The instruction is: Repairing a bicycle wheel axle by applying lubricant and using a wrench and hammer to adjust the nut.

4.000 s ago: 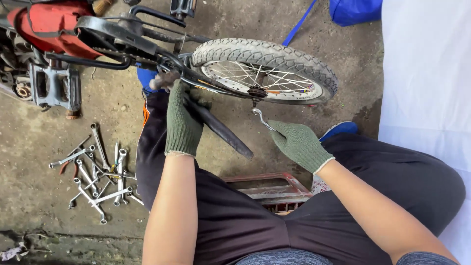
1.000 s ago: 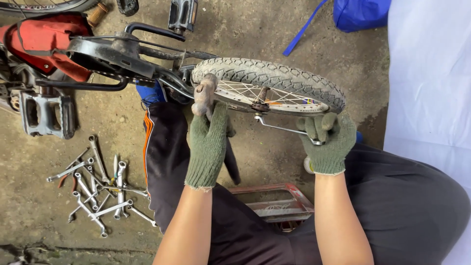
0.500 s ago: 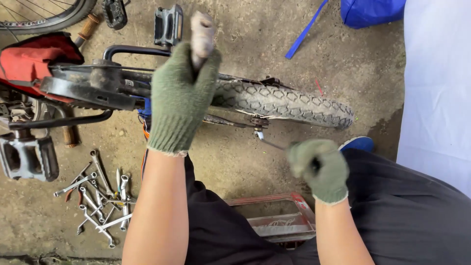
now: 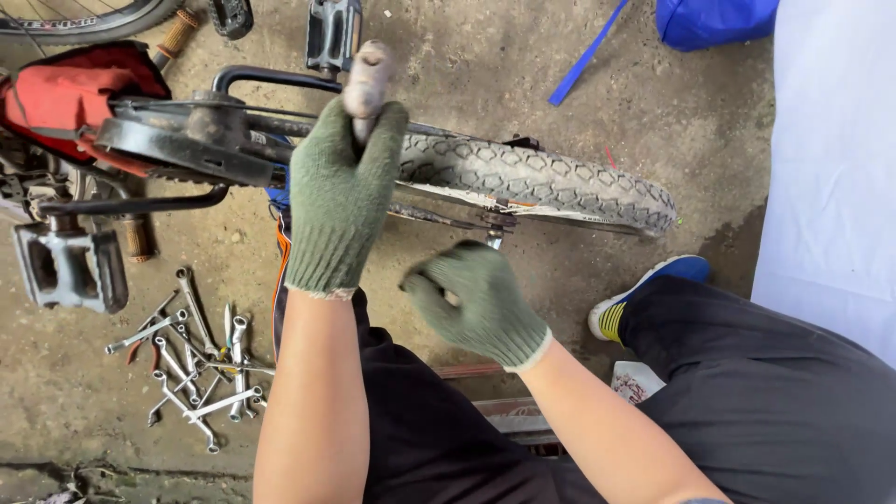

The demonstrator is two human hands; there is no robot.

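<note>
The left hand (image 4: 343,191), in a green knit work glove, is raised above the bicycle and closed in a fist around a worn, grey tool handle (image 4: 366,79) — the handle's rounded end projects above the knuckles. What the handle belongs to cannot be told; the glove hides the lower part.

The right hand (image 4: 476,299), gloved the same way, sits lower and nearer the body, just below the small rear wheel (image 4: 541,177). Its fingers are curled inward; whether they grip anything cannot be told, since the back of the glove covers the palm side. The hand lies just beside the axle area (image 4: 495,233) under the tyre, apart from the rubber itself.

The wheel lies nearly edge-on across the middle of the view, its knobbly tread facing the camera. To its left are the black chain guard (image 4: 187,140) and a red frame section (image 4: 75,93). A grey pedal (image 4: 70,271) lies on the concrete floor (image 4: 653,103) at far left — a second pedal (image 4: 334,33) shows at the top edge.

A loose cluster of spanners (image 4: 191,359) lies on the floor beside the left forearm. A blue-and-white shoe (image 4: 644,294) rests below the right end of the tyre, and a blue strap (image 4: 588,51) lies near the top right.
</note>
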